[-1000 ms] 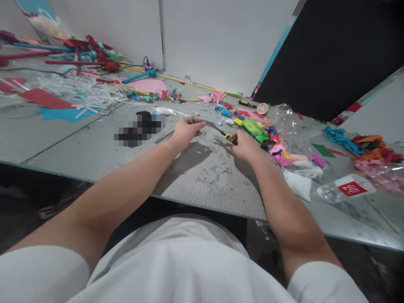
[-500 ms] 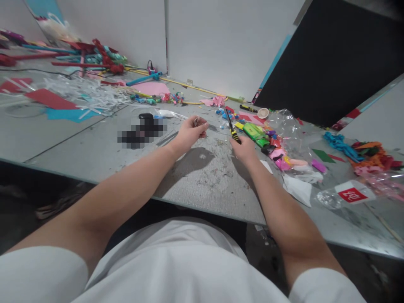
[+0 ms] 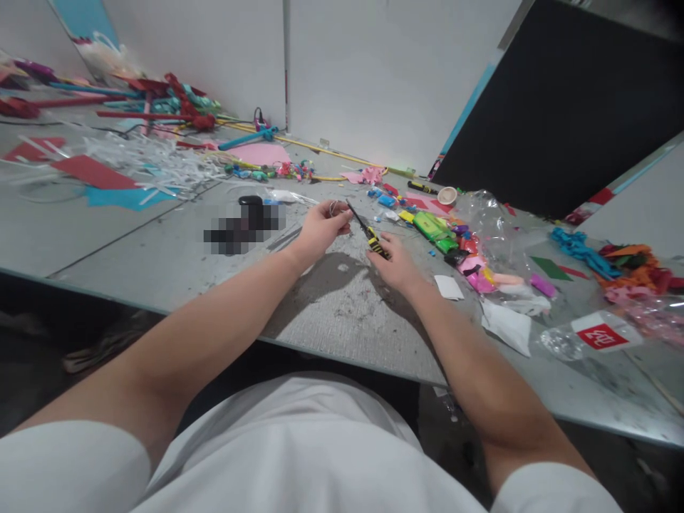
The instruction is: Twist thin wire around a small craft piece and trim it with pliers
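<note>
Yellow-and-black tool [image 3: 372, 241] sits in the right hand [image 3: 394, 264] just right of the frame's middle. The grip is clenched around its striped handle, and the thin dark tip slants up and left toward the other hand. The left hand [image 3: 319, 226] lies just left of the tip. Its grip pinches a small wire loop [image 3: 334, 208] between thumb and fingertips, and the loop is close to the tool's tip; whether they touch cannot be told. Both forearms reach in from the lower edge over a white shirt [image 3: 299, 449].

Under the hands the grey worktop [image 3: 342, 320] is strewn with tiny dark clippings. A white paper scrap [image 3: 449, 287] lies just right of the right hand. Beyond it, toward the middle right, green packs [image 3: 432, 228] lie in a jumble of coloured bits beside a clear plastic bag [image 3: 489, 214]. A small cup [image 3: 447, 194] stands above them. Further right are blue paper strips [image 3: 577, 244], and a plastic bottle [image 3: 585, 336] with a red label lies on its side at the lower right. Left of the left hand is a pixelated dark patch. In the upper left of the frame lie white paper shreds [image 3: 154, 160], a red sheet [image 3: 93, 172] and a pink sheet [image 3: 261, 153].
</note>
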Demonstrator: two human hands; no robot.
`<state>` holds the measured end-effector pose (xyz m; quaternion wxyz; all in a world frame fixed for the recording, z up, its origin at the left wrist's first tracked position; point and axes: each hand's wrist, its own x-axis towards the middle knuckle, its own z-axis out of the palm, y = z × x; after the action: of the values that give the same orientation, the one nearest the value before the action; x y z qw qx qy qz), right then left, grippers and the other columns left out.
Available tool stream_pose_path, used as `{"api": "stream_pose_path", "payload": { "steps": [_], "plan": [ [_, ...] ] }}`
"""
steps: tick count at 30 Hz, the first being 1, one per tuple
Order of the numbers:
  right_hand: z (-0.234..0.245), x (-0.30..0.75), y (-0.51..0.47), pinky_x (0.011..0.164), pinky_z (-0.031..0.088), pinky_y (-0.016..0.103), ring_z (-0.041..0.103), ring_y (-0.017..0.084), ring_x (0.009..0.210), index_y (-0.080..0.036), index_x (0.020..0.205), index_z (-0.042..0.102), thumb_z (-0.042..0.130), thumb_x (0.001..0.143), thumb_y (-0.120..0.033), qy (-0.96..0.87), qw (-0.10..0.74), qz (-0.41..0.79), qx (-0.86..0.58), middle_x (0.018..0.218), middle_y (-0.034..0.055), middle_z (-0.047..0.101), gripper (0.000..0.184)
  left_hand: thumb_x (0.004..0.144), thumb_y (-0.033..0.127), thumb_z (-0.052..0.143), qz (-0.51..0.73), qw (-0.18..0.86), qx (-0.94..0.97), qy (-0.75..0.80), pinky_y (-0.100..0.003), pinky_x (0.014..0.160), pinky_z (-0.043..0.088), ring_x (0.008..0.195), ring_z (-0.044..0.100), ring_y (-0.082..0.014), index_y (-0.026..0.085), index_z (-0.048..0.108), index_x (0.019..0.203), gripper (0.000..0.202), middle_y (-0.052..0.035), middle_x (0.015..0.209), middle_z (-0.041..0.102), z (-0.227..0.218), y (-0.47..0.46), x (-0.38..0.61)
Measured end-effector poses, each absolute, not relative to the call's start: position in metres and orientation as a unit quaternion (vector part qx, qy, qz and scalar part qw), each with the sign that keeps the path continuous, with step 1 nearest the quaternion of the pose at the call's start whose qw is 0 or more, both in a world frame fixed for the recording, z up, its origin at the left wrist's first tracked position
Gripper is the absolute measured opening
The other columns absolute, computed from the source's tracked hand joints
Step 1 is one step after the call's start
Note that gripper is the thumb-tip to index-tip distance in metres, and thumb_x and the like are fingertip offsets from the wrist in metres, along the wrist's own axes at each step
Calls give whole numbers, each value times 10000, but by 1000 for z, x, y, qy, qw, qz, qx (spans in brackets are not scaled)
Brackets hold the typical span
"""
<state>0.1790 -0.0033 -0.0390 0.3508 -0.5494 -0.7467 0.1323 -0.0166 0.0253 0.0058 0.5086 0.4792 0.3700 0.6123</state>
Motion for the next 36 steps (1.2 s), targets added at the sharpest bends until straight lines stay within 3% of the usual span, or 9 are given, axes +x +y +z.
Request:
{"api": "stream_pose_path", "payload": {
  "steps": [4,7,12,17,20,24,29,36],
  "plan": [
    [-35,178,-7,1205,427,478,558,335,1444,-214,848,706,663,865,-377,-769,341,146,-521,1507,183,615,170,779,77,790,609,506,488,368,-211,597,522,549,556,-67,178,658,831,175,63,652,576,6,25,-17],
    [-34,178,-11,1138,471,461,629,324,1314,-236,824,631,710,782,-349,-777,333,148,-513,1429,150,663,143,791,58,745,609,502,495,365,-200,580,508,543,544,-66,174,656,817,149,65,631,564,6,24,-17],
    [-42,175,-12,879,539,468,676,307,957,-255,1204,536,674,774,-356,-737,352,139,-561,1142,125,718,463,771,59,775,609,491,507,363,-192,577,512,554,558,-60,178,624,810,196,64,671,589,6,22,-17],
    [-48,171,-6,940,529,460,684,306,1081,-238,1346,432,568,873,-358,-709,410,128,-560,1255,169,685,506,806,124,840,616,467,524,358,-202,568,515,546,559,-64,189,536,733,320,76,642,541,4,22,-17],
    [-46,172,-4,946,531,442,690,288,1054,-233,1329,474,514,934,-456,-697,434,112,-560,1208,152,703,455,834,156,853,623,451,533,354,-205,578,517,537,553,-69,199,499,711,377,85,593,504,2,24,-19],
    [-40,176,-4,900,522,448,690,311,974,-217,1143,579,521,925,-552,-700,412,85,-577,1049,144,733,405,844,172,863,628,438,545,343,-209,596,514,552,574,-72,201,487,697,405,73,603,540,0,26,-20],
    [-39,176,-6,857,509,429,690,317,927,-229,1089,596,564,901,-496,-716,376,73,-583,1002,132,749,327,872,167,826,629,447,548,323,-211,635,539,578,591,-49,203,368,673,500,50,726,612,3,22,-19],
    [-37,176,-9,819,495,402,692,313,908,-227,1076,625,575,919,-437,-735,332,54,-589,1011,130,764,267,840,200,872,623,457,546,323,-207,639,552,587,600,-45,197,392,679,506,43,748,635,6,18,-18]
  ]
}}
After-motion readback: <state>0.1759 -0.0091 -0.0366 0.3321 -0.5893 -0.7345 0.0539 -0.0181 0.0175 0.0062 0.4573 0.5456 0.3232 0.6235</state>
